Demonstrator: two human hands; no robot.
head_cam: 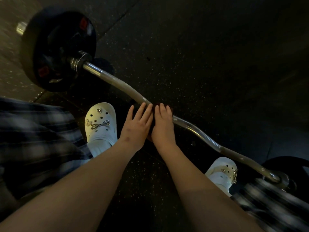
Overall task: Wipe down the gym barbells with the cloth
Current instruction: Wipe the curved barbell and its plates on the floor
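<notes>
Both on wavy chrome barbell point(120, 86), left hand point(137, 126) flat, right hand point(163, 128) curled round dark cloth point(152, 124)

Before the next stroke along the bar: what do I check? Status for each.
1. Cloth on the bar: ok, dark cloth sits mid-bar between both hands.
2. Right hand hold: ok, fingers bent over the cloth.
3. Left hand: ok, flat beside it, fingers straight.
4. Path toward the left-side plate: ok, bar bare.
5. White shoe away from the bar: ok, on the near side.
6. Cloth dampness: cannot tell.
</notes>
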